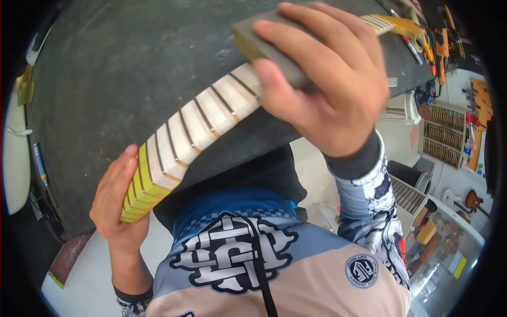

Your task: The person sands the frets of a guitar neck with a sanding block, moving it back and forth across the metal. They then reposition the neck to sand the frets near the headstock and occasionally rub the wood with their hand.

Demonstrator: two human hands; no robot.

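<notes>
A guitar neck [198,119] lies across the dark work surface, running from lower left to upper right. Pale tape covers the wood between its metal frets, and yellow tape [145,185] covers the end nearest my left hand. My left hand [119,193] is closed around that end, fingers along its far side. A grey block with a yellowish side, like a sanding block [251,45], is gripped in my right hand [332,68], which is slightly blurred. The block rests over the frets and hides part of the neck. Beyond it, the amber headstock [406,26] shows.
Pens and hand tools [414,50] lie by the headstock at the upper right. A blue pen-like tool [39,164] is at the left edge. Racks of small parts [443,134] and hanging guitars [472,201] are farther right.
</notes>
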